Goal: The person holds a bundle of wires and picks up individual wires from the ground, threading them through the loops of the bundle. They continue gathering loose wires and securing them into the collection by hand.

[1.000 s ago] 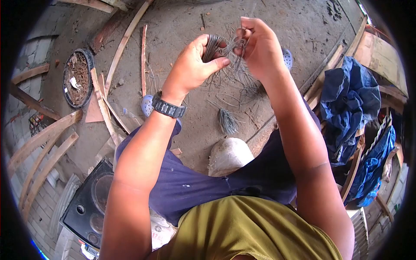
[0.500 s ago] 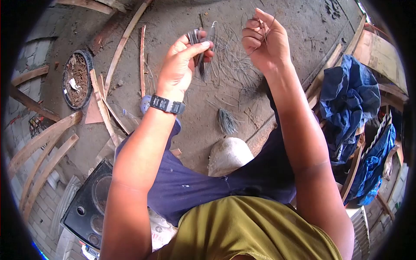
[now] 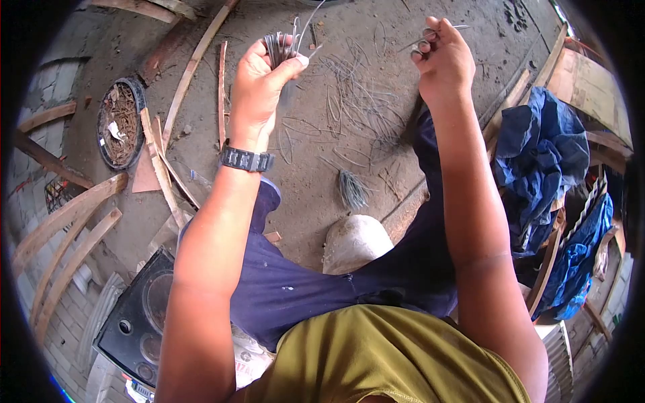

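Note:
My left hand (image 3: 262, 84), with a dark watch on the wrist, is closed round a bundle of thin grey wires (image 3: 281, 47). A few wire ends stick up and out past the thumb. To the right, my right hand (image 3: 445, 60) has its fingers curled round a thin metal piece (image 3: 461, 27), whose ends poke out on both sides. The two hands are apart. Loose wires (image 3: 363, 97) lie scattered on the ground between and below them. A small wire bundle (image 3: 352, 190) rests nearer to my legs.
An oval tub (image 3: 121, 124) of brown scraps is at the left, near wooden strips (image 3: 191, 74). A black speaker-like box (image 3: 144, 316) sits at lower left. Blue cloth (image 3: 541, 144) hangs at the right. A white rounded object (image 3: 356, 243) lies between my legs.
My left hand has moved left and slightly up with the wire bundle. My right hand has moved right, away from the left, and turned.

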The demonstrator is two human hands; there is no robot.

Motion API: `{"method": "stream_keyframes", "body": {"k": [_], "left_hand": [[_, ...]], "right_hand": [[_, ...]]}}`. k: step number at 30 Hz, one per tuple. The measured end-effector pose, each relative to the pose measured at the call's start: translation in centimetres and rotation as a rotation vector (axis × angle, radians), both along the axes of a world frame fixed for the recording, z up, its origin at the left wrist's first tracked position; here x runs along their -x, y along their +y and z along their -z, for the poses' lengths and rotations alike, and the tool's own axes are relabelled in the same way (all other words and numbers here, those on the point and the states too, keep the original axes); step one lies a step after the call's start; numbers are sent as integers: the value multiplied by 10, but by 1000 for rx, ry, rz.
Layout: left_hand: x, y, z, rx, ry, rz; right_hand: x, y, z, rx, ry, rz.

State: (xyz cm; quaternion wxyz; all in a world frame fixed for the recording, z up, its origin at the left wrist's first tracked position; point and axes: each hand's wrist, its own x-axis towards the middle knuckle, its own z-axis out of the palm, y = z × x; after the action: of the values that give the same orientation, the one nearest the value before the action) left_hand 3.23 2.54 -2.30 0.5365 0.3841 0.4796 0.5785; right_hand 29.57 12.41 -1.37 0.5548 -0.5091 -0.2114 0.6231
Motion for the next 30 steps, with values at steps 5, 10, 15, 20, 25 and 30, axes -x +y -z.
{"method": "stream_keyframes", "body": {"k": [5,10,15,20,25,30], "left_hand": [[5,1,-7,31,124,-3],[1,-3,-4,112,-248,39],[7,-1,-3,173,-403,69],[4,-3,-18,236,-524,46],[10,-2,-13,103,-369,206],[8,-5,-16,134,-437,317]], "right_hand": [[30,-22,-33,-168,110,-283],[40,-42,-45,-242,25,-1097],[46,-47,-47,-138,-12,-1181],[47,-41,-32,-145,-461,-1174],[50,-50,-19,-708,-1157,-719],[60,-53,-21,-796,-874,-805]]}}
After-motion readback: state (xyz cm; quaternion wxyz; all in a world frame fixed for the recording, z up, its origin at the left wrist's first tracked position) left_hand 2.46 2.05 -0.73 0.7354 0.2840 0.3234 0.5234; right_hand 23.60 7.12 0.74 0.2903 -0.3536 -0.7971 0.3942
